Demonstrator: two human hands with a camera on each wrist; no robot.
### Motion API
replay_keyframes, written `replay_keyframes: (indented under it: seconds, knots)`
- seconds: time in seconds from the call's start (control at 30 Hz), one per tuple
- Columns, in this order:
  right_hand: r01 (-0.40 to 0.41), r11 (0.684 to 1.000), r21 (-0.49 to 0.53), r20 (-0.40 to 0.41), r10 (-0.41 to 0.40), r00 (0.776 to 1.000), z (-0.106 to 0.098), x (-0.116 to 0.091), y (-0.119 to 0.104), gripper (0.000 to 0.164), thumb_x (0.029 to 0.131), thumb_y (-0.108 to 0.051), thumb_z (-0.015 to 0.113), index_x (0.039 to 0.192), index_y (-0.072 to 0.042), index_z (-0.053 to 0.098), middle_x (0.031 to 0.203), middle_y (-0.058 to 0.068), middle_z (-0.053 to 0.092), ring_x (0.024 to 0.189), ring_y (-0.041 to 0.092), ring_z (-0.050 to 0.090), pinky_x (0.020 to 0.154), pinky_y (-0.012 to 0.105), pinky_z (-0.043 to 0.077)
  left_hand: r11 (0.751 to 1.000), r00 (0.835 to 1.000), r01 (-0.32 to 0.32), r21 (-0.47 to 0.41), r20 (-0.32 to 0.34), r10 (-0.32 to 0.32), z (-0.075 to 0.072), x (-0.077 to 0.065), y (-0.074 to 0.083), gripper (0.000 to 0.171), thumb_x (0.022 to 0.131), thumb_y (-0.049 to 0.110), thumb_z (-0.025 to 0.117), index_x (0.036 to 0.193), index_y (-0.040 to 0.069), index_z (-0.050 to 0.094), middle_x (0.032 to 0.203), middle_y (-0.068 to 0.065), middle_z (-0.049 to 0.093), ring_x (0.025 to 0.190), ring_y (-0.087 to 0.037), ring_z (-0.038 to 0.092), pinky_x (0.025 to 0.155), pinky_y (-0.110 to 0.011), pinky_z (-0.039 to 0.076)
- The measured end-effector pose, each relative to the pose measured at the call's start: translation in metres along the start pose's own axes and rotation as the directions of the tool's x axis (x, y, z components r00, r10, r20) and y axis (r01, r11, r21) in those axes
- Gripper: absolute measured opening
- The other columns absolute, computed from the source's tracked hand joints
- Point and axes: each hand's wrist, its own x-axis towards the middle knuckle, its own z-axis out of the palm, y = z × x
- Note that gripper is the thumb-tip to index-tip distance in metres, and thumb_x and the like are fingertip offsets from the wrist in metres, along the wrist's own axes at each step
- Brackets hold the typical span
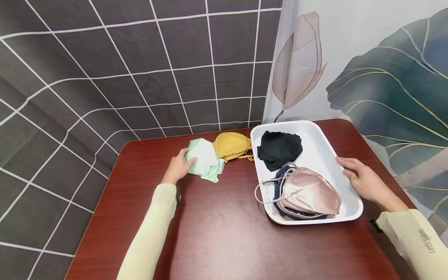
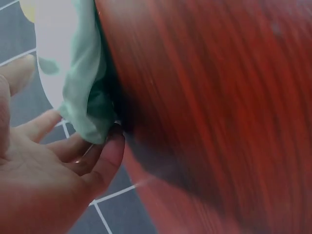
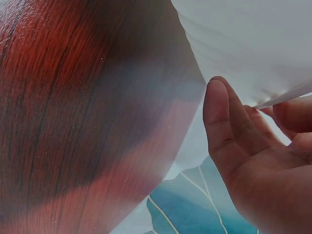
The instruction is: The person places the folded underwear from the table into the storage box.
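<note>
My left hand is at the left edge of a mint-green garment lying on the table. In the left wrist view, the fingertips touch the garment's lower edge while the thumb stands apart from it. My right hand grips the right rim of a white tray, thumb on the inner side and fingers outside, under the rim in the right wrist view. Inside the tray are a crumpled black garment, a pink satin bra and a navy lace piece partly hidden beneath it.
A yellow bra lies between the mint garment and the tray, its strap reaching the tray's left wall. A pink strap hangs over the tray's left rim. The reddish wooden table meets a dark gridded curtain behind.
</note>
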Motion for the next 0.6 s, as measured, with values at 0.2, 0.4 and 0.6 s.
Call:
replay_keyframes:
  seconds: [0.2, 0.4, 0.6]
  knots:
    - [-0.027, 1.000, -0.005, 0.019, 0.027, 0.999, -0.0012, -0.0002, -0.0016, 0.046, 0.094, 0.002, 0.048, 0.140, 0.005, 0.038, 0.133, 0.030, 0.038, 0.113, 0.053, 0.040, 0.085, 0.066, 0.036, 0.999, 0.999, -0.038, 0.012, -0.010, 0.038, 0.0050, 0.0040, 0.0018, 0.056, 0.094, 0.027, 0.057, 0.144, 0.018, 0.034, 0.143, -0.017, 0.040, 0.128, -0.039, 0.037, 0.100, -0.052, 0.032]
    - [-0.040, 0.999, -0.008, 0.026, 0.041, 0.999, -0.0018, -0.0005, -0.0024, 0.048, 0.093, 0.003, 0.048, 0.140, 0.004, 0.038, 0.133, 0.030, 0.038, 0.113, 0.053, 0.040, 0.086, 0.065, 0.037, 0.999, 0.998, -0.044, -0.030, -0.055, 0.042, 0.0068, 0.0053, -0.0016, 0.049, 0.093, 0.015, 0.058, 0.139, 0.020, 0.042, 0.141, -0.014, 0.043, 0.124, -0.033, 0.044, 0.097, -0.049, 0.036]
    - [-0.036, 0.999, -0.015, 0.018, 0.036, 0.999, -0.0010, 0.0006, -0.0030, 0.046, 0.094, 0.002, 0.048, 0.139, 0.005, 0.039, 0.133, 0.030, 0.039, 0.114, 0.053, 0.040, 0.085, 0.066, 0.036, 0.995, 0.988, -0.083, -0.047, -0.137, 0.076, 0.0074, 0.0049, -0.0046, 0.043, 0.092, 0.011, 0.057, 0.133, 0.021, 0.050, 0.131, -0.015, 0.053, 0.101, -0.031, 0.053, 0.084, -0.045, 0.042]
